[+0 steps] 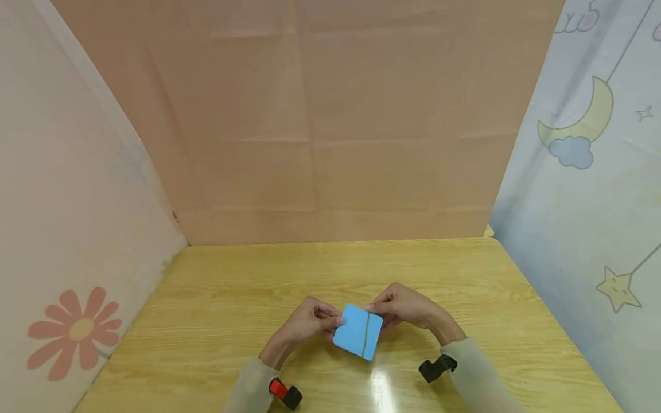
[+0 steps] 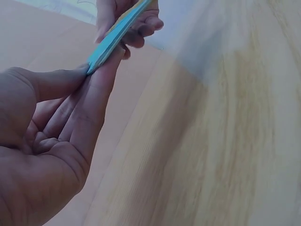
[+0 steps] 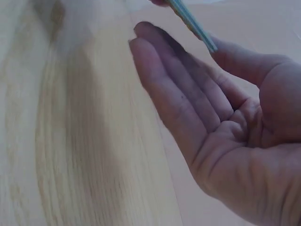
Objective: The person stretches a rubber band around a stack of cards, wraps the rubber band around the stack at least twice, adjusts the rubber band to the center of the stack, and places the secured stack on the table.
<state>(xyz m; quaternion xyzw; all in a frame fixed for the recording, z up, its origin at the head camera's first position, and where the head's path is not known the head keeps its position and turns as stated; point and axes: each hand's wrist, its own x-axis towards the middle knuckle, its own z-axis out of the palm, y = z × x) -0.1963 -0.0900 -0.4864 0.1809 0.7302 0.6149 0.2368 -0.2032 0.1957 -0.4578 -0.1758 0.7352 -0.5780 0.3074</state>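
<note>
A thin stack of light blue square cards (image 1: pixel 352 331) with rounded corners is held above the table in the head view. A brownish rubber band (image 1: pixel 366 335) runs round it near its right side. My left hand (image 1: pixel 308 320) pinches the left corner between thumb and fingers; the left wrist view shows the layered edge of the stack (image 2: pixel 113 40) there. At the upper right corner my right hand (image 1: pixel 408 305) holds the stack, thumb on top and fingers behind. In the right wrist view the right thumb (image 3: pixel 244 61) meets the card edge while the other fingers reach out underneath.
Below the hands lies a wooden table (image 1: pixel 232 281). A plain orange-pink cloth (image 1: pixel 310 126) hangs behind its far edge. Printed cloths flank it, with a flower (image 1: pixel 81 330) on the left and a moon (image 1: pixel 594 115) on the right. Each wrist wears a strapped camera (image 1: pixel 292 397).
</note>
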